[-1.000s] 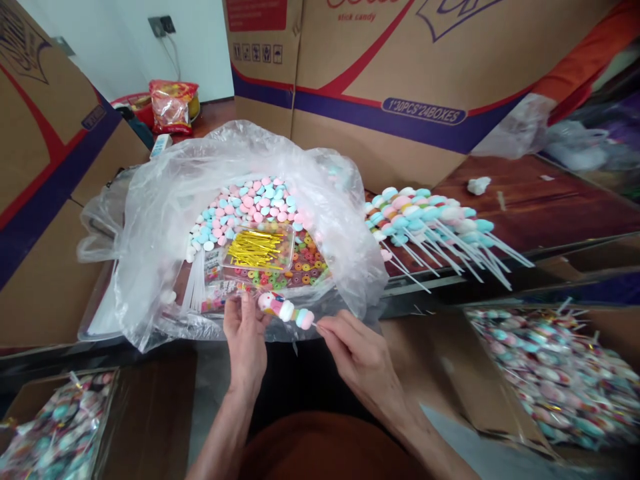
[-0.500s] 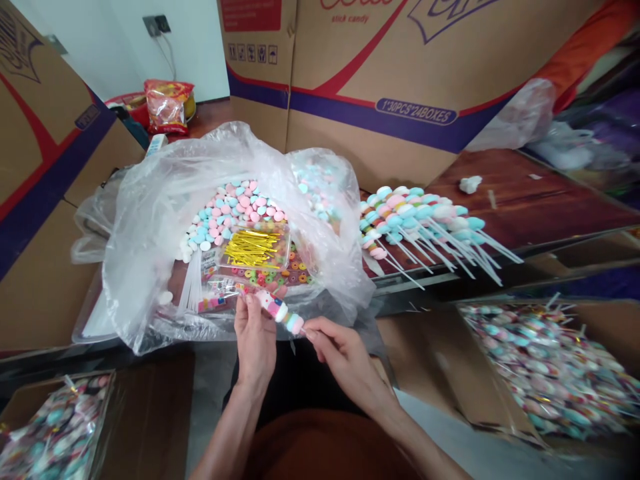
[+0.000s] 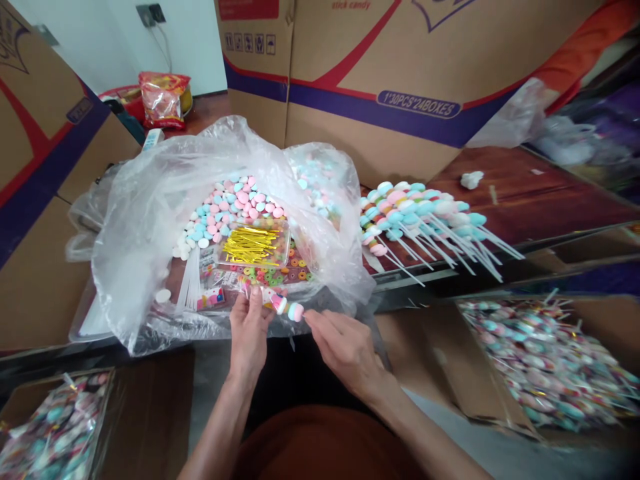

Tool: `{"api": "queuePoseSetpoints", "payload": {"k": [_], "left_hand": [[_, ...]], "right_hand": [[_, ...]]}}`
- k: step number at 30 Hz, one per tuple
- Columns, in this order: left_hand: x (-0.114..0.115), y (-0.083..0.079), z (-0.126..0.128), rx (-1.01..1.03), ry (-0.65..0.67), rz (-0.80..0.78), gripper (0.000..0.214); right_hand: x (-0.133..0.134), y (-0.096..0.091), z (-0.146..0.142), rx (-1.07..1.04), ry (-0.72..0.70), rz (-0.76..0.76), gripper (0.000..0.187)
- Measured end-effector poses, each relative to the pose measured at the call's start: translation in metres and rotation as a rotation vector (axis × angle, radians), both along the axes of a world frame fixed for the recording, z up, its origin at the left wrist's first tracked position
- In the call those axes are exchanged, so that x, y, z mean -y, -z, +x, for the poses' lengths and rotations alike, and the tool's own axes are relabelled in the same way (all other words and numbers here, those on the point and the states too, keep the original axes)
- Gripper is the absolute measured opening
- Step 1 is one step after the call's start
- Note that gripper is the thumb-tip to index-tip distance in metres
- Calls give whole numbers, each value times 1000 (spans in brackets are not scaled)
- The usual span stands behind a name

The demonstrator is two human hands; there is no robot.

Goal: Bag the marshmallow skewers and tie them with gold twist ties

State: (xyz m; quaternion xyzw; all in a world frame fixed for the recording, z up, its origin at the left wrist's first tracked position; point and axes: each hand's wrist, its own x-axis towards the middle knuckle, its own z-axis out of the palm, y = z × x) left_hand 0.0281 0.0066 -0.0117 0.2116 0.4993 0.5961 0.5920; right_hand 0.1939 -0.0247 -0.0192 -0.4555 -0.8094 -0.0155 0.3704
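Observation:
Between my hands is a candy stick (image 3: 289,309) of pink, white and blue pieces, tilted down to the right. My left hand (image 3: 249,333) is closed on its upper left end, where part of a printed clear wrapper seems to cover it. At the lower right end, my right hand (image 3: 345,343) pinches the stick, whose tip is hidden in the fingers. Just beyond lie a clear box of gold twist ties (image 3: 251,245), loose pastel candies (image 3: 243,198), fruit-coloured rings (image 3: 295,267) and white sticks (image 3: 189,283), all inside a big clear plastic bag (image 3: 135,220).
A stack of unwrapped candy sticks (image 3: 420,217) lies on the table (image 3: 545,200) at right. Wrapped candy sticks fill one carton (image 3: 480,400) at lower right and another (image 3: 107,407) at lower left. Large cardboard boxes (image 3: 345,127) stand behind. An orange sleeve (image 3: 585,50) shows at upper right.
My right hand has rolled over, its fingers more curled round the stick and its back now facing up. The candy stick has risen slightly and lies flatter. My left hand has shifted slightly left.

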Motion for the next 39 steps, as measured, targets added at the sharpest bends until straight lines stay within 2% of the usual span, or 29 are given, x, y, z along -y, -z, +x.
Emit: {"api": "queuePoseSetpoints", "payload": {"k": [5, 11, 16, 19, 23, 28, 32, 36, 39], "left_hand": [[6, 3, 7, 19, 13, 9, 38], [5, 0, -4, 116, 117, -58, 40], [9, 1, 3, 104, 160, -79, 38], [13, 4, 7, 98, 159, -59, 36], [10, 3, -5, 135, 183, -50, 37], [-1, -1, -17, 164, 88, -10, 40], [1, 0, -4, 185, 48, 48, 29], [4, -1, 2, 192, 57, 65, 29], [0, -3, -4, 188, 42, 63, 33]], "right_hand": [[1, 5, -18, 14, 42, 51, 25], [-1, 11, -14, -77, -6, -111, 27], [0, 11, -22, -46, 23, -62, 26], [0, 13, -36, -149, 35, -135, 28], [3, 12, -39, -354, -10, -271, 24], [8, 7, -33, -436, -61, -367, 21], [5, 7, -42, -485, -45, -386, 21], [1, 4, -51, -546, -71, -408, 24], [0, -2, -48, -597, -88, -569, 23]]}}
